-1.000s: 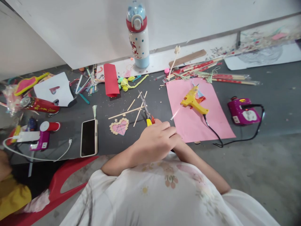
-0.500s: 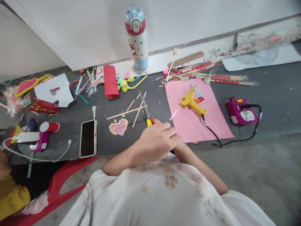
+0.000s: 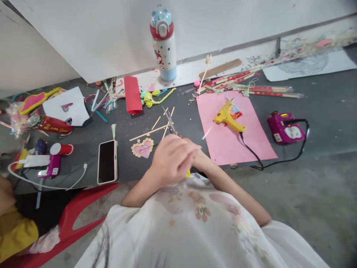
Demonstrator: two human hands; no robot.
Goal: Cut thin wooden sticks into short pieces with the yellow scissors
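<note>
My left hand point(image 3: 174, 158) is closed, its fingers curled across the front of my right hand, and hides much of it. What my left hand grips is out of sight. Just behind it, my right hand point(image 3: 198, 150) is closed on scissors point(image 3: 172, 124). Their thin silver blades point away over the table, and a bit of red handle shows at the fingers. A small yellow piece point(image 3: 188, 174) peeks out below my left hand. Left of the hands lies a pink heart point(image 3: 142, 148) edged with small wooden pieces. Thin wooden sticks point(image 3: 149, 132) lie beyond it, near the blades.
A yellow glue gun point(image 3: 229, 118) rests on pink paper point(image 3: 245, 149), its cord running to a purple power block point(image 3: 286, 128). A phone point(image 3: 107, 162), a red can point(image 3: 51, 124) and a thread spool point(image 3: 61, 149) are left. A bottle point(image 3: 164, 52) stands behind. Another person's yellow sleeve point(image 3: 18, 234) shows lower left.
My left hand has shifted left and now covers more of the scissors' handles. The yellow part by the blades is hidden, and a yellow piece shows below the hand. The view has shifted slightly.
</note>
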